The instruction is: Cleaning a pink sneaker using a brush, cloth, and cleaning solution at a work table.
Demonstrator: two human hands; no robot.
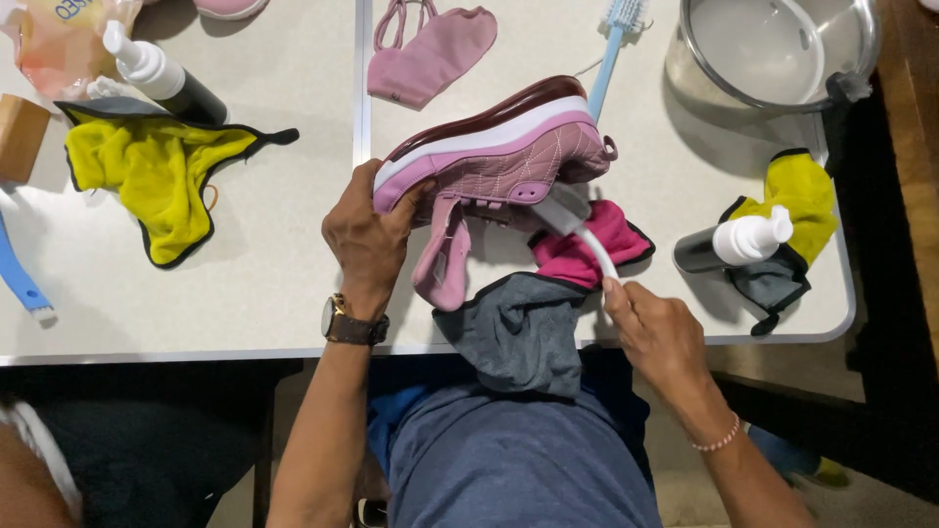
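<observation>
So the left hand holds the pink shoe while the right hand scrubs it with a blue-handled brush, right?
Not quite: the head view shows the brush in the right hand has a white handle, not blue. The left hand does hold the pink shoe.

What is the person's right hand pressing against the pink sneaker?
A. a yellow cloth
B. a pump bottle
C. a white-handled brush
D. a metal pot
C: the right hand grips a white-handled brush whose head meets the side of the pink sneaker, which the left hand steadies.
</observation>
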